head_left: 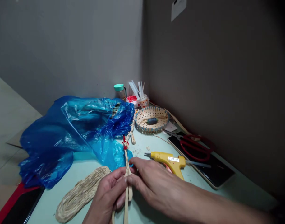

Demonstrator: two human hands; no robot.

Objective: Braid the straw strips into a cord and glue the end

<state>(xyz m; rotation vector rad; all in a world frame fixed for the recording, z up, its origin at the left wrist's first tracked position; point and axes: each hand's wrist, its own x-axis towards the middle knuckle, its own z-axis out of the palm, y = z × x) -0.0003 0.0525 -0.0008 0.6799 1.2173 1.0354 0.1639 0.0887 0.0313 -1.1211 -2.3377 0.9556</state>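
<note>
My left hand (108,194) and my right hand (153,183) meet low in the middle, fingers pinched on a braided straw cord (126,161). The pale cord runs up and away from them, with a red tie (125,143) on it near the blue bag. Loose flat strands hang below my fingers. A coiled oval straw mat (80,194) lies on the table just left of my left hand. A yellow glue gun (169,160) lies right beside my right hand.
A crumpled blue plastic bag (70,133) covers the left of the pale green table (151,146). A small woven basket (151,119), a cup of sticks (142,99), a teal-capped jar (119,91), red scissors (193,146) on a black tablet (214,174) line the wall.
</note>
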